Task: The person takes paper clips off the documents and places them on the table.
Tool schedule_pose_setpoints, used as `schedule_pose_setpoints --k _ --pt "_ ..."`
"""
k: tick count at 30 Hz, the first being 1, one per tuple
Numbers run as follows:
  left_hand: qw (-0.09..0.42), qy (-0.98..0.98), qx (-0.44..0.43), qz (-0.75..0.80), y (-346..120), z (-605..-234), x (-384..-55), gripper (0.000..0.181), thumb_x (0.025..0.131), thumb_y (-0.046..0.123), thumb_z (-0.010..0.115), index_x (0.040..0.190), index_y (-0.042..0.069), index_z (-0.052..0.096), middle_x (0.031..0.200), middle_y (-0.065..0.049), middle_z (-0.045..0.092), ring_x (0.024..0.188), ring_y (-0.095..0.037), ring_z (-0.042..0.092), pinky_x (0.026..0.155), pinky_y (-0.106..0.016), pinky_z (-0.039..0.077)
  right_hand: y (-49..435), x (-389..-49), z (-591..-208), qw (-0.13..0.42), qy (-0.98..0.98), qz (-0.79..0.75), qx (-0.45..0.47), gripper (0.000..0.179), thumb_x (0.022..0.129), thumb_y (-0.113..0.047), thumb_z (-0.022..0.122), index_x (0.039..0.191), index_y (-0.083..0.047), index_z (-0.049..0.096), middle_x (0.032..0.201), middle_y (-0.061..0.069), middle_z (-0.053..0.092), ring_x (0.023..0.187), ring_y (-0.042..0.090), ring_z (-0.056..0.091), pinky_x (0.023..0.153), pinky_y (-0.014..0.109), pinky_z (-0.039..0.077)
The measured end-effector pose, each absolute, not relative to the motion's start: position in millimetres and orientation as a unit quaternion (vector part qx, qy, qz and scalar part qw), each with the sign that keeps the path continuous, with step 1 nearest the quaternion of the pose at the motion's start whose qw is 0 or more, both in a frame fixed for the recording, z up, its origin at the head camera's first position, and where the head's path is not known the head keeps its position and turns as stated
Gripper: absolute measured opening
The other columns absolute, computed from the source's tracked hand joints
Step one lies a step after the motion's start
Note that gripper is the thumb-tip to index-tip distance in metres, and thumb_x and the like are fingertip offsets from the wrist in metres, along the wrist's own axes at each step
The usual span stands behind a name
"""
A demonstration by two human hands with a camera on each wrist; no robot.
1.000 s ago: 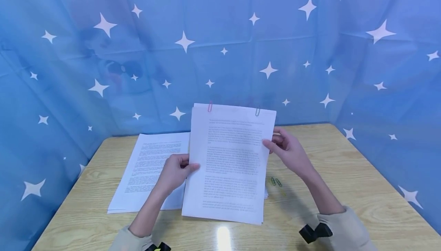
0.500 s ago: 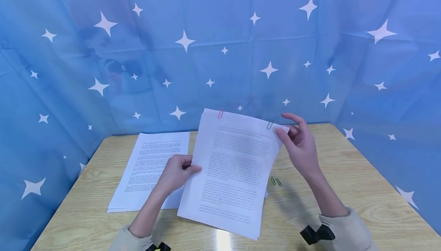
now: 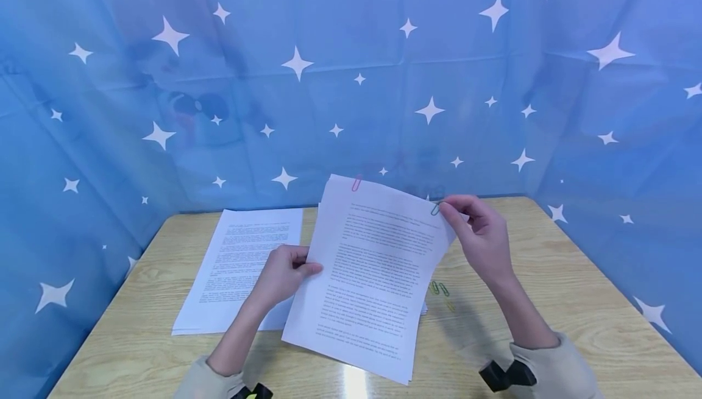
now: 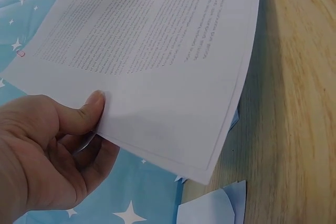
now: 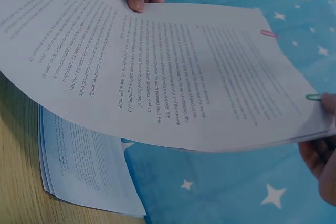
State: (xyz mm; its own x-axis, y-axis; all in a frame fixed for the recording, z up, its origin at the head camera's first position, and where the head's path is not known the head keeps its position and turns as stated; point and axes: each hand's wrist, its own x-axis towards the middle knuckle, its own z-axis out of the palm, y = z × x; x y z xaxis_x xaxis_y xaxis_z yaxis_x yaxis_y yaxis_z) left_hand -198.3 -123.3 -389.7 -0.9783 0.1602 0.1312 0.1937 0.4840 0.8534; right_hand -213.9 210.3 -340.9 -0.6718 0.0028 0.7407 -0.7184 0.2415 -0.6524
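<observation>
A thin bundle of printed sheets (image 3: 373, 277) is held up, tilted, above the table. My left hand (image 3: 282, 274) pinches its left edge, thumb (image 4: 94, 103) on the printed face and fingers behind. At the top right corner my right hand (image 3: 482, 237) pinches the sheets, the thumb tip right at a green paper clip (image 3: 436, 208). A pink paper clip (image 3: 356, 183) sits on the top edge toward the left. In the right wrist view the bundle bends in a curve, with the green clip (image 5: 313, 97) beside the thumb.
Another pile of printed paper (image 3: 241, 265) lies on the wooden table (image 3: 576, 301) at the left. Two green paper clips (image 3: 440, 289) and a yellow one (image 3: 450, 305) lie right of the bundle. A star-patterned blue curtain (image 3: 351, 100) stands behind the table.
The bundle has tilted clockwise and come lower. My right hand has moved from the right edge up to the top corner, then in to the green clip. The left hand has barely moved.
</observation>
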Motion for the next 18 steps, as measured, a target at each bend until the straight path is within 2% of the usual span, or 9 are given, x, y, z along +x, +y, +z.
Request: schedule_pose_setpoints --k 8,13,18 --pt "0.019 -0.862 -0.106 -0.495 -123.8 -387.9 -197.9 0.009 0.089 0.000 0.073 0.098 0.001 0.077 0.078 -0.003 0.072 0.065 -0.015 0.063 0.059 -0.031 0.050 210.4 -212.1 -338.8 0.319 -0.713 0.577 0.238 0.009 0.094 0.009 0.063 0.102 0.009 0.068 0.091 0.001 0.069 0.074 0.013 0.054 0.063 0.022 0.038" --pt "0.018 -0.863 -0.100 -0.494 -124.4 -388.7 -198.0 0.009 0.089 0.000 0.073 0.098 0.001 0.077 0.077 -0.003 0.072 0.065 -0.015 0.062 0.060 -0.031 0.050 212.4 -211.8 -336.5 0.321 -0.696 0.604 0.220 0.009 0.095 0.008 0.063 0.101 0.013 0.066 0.089 0.002 0.069 0.072 0.013 0.056 0.063 0.019 0.043" --pt "0.023 -0.865 -0.094 -0.492 -124.7 -388.8 -198.6 0.008 0.089 -0.001 0.073 0.096 0.001 0.077 0.075 -0.002 0.071 0.065 -0.015 0.061 0.059 -0.030 0.048 216.3 -213.6 -335.7 0.313 -0.654 0.647 0.237 0.011 0.096 0.009 0.061 0.102 0.018 0.062 0.088 0.005 0.070 0.076 0.013 0.064 0.067 0.019 0.049"
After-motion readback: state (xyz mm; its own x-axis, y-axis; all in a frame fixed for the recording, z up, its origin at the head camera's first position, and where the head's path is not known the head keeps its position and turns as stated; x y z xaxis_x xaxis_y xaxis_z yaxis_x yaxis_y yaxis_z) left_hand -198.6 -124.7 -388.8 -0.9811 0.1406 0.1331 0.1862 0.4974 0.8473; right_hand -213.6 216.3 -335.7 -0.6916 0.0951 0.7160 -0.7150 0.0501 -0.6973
